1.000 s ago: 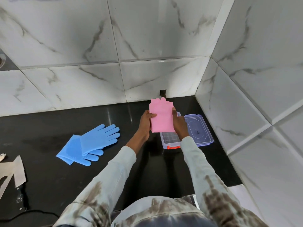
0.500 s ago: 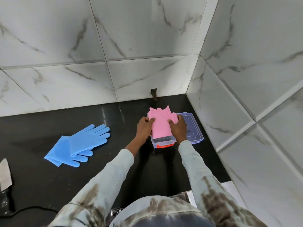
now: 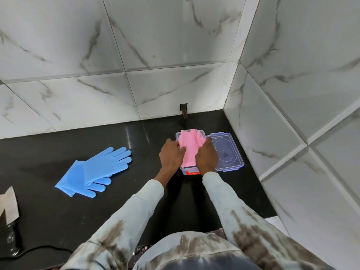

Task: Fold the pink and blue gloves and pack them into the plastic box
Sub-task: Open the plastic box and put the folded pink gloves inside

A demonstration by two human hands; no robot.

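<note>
Two hands meet over the box (image 3: 178,135), which sits on the black counter (image 3: 136,191) close to the tiled corner. Inside the box lie the folded pink gloves (image 3: 190,151), their fingertip end reaching the box's far wall and bunching up slightly there. The left hand (image 3: 170,155) comes in from the box's left side, its thumb tip lying on the pink gloves' left edge while the other fingers curl down along the box's left wall; whether they clasp the wall cannot be told. The right hand (image 3: 206,155) comes in from the box's right side, fingers bent downward onto the pink gloves' right edge, pressing them into the box, with the knuckles hiding the fingertips. Between the two hands a strip of pink stays visible, running the length of the box. An orange latch (image 3: 192,173) shows at the box's near end, between the wrists. Just right of the box, touching it, the clear lid (image 3: 226,152) lies flat on the counter. Well left of the box the blue gloves (image 3: 95,170) lie stacked on the counter, fingers pointing toward the box.
</note>
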